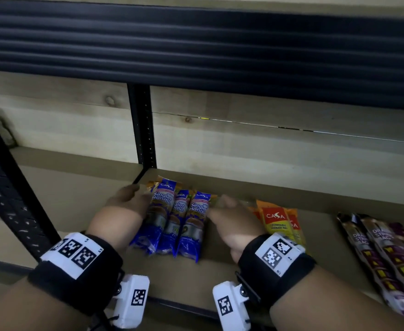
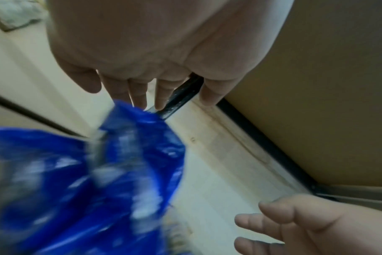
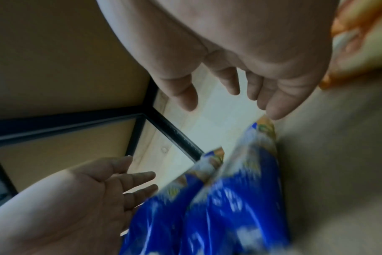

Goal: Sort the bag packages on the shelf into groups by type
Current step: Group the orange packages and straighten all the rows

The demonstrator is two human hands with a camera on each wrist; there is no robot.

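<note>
Head view: blue packs (image 1: pixel 172 220) lie mid shelf (image 1: pixel 81 201), w/ left hand (image 1: pixel 126 201) & right hand (image 1: pixel 232 218) flat at their sides, holding nothing. Wrist views: fingers straight. Packs look light, soft, slippery; push sides.

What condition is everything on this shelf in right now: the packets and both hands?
blue packages: three side by side, lying flat, bracketed by both hands.
orange packages: grouped right of the blue ones, lying flat, untouched.
dark purple packages: grouped at far right, lying flat.
left hand: fingers straight, against the blue group's left side.
right hand: fingers relaxed, at the blue group's right side.
</note>
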